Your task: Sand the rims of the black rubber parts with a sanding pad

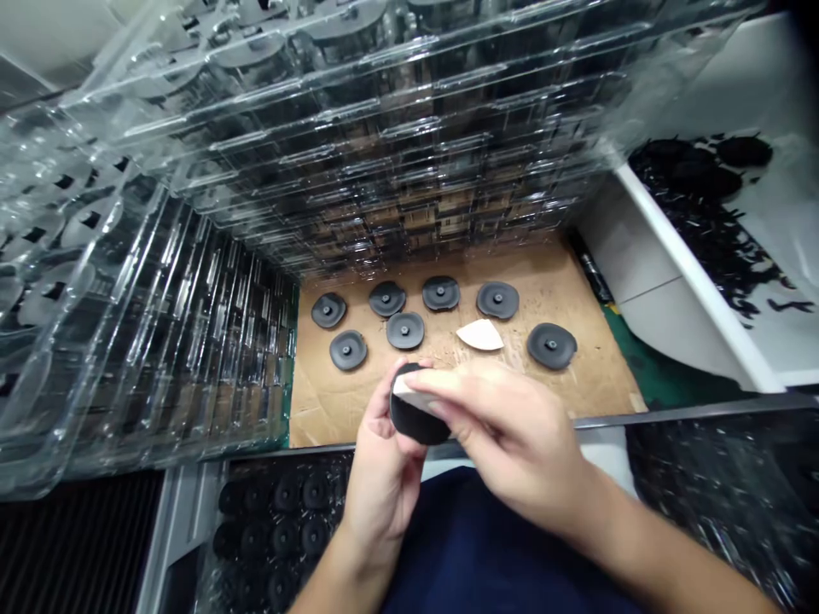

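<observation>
My left hand (387, 465) grips a black rounded disc (419, 425) by its edge, its flat dark face turned up toward me. In my right hand (518, 435), a small white pad (413, 390) is pinched between thumb and fingers and pressed against the upper part of that face. Most of the pad is covered by the fingers. Just beyond the hands, a white wedge-shaped piece (483, 335) lies on the cardboard. Several dark discs with a raised centre stub lie around it, among them a near right disc (551, 345) and a middle disc (405, 330).
Brown cardboard (320, 401) covers the work surface. Tall stacks of clear plastic trays (409, 111) rise behind and on the left (185, 298). At right, a white bin (691, 256) holds black scraps (710, 205). A tray of black discs (285, 512) sits below the front edge.
</observation>
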Tool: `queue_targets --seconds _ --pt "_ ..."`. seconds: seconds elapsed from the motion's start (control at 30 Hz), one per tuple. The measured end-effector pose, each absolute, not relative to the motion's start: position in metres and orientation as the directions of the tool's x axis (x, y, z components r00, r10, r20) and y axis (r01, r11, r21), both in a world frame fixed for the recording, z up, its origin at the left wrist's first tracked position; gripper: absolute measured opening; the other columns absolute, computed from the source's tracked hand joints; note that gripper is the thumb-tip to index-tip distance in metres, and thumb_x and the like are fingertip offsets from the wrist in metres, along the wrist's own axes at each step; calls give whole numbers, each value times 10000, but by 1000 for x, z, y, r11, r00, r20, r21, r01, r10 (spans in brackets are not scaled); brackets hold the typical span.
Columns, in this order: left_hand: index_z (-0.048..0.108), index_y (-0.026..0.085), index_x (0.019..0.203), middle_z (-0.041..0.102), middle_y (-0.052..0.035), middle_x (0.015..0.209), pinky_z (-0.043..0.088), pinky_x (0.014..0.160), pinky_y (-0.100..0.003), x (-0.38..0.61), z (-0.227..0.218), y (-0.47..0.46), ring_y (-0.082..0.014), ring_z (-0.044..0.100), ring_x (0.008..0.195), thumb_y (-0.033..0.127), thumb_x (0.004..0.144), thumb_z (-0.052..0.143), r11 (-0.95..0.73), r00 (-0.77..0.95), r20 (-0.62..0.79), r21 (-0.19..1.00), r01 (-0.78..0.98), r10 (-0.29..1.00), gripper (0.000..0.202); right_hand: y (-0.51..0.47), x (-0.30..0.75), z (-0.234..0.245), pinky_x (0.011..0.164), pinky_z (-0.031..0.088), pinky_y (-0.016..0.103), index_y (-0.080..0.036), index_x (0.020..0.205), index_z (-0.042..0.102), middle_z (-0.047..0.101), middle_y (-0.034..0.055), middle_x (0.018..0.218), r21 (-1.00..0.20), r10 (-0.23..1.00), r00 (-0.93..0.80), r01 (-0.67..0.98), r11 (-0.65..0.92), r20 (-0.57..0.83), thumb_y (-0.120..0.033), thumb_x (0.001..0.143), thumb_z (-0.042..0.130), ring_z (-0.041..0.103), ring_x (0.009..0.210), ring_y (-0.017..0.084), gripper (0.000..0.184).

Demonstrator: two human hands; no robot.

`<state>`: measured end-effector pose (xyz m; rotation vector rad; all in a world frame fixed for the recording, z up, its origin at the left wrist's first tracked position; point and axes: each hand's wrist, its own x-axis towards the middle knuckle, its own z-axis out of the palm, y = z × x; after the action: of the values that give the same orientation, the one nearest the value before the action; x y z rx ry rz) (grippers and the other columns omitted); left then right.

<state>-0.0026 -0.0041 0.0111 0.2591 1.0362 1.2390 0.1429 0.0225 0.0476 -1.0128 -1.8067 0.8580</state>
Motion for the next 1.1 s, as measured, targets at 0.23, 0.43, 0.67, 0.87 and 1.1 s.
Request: queue_targets --seconds 0.23,0.43,0.67,0.87,1.1 --pt "636 270 1070 675 -34 1113 505 652 -144 -10 5 -2 -156 647 918 228 500 841 297 -122 -478 705 -644 870 608 12 171 -32 678 500 284 -203 1015 699 707 40 853 -877 979 -184 481 10 -90 -283 874 520 639 761 170 242" --pt "639 290 1054 677 -9 1121 478 876 -209 -1 4 -1 -173 593 1079 93 530 792 233 -154 -409 746 -624 899 580 18 158 -9 608 524 275 -185 1050 678 705 61 1013 -891 998 -59 454 -5 -36 -263 868 516 660 776 176 256" --pt "643 301 1036 705 19 1069 512 826 -198 2 8 -5 -163 637 1000 35 506 788 210 -222 -399 789 -578 890 610 16 124 49 611 543 256 -157 1022 685 727 45 857 -901 951 -187 318 294 244 -144 844 519 662 699 148 245" --pt "653 307 1031 700 -10 1099 506 849 -217 -8 8 -6 -207 620 1061 19 513 775 168 -237 -367 792 -587 899 605 3 163 7 682 562 262 -200 997 705 718 45 1011 -941 976 -120 311 -135 -179 -282 848 553 676 898 198 229" --pt "649 302 1047 693 0 1102 497 821 -158 -1 12 -9 -164 628 1027 188 503 845 197 -166 -365 770 -607 916 590 9 147 40 718 536 250 -219 1077 645 692 26 1060 -895 974 -66 384 226 217 -201 872 533 643 912 160 235"
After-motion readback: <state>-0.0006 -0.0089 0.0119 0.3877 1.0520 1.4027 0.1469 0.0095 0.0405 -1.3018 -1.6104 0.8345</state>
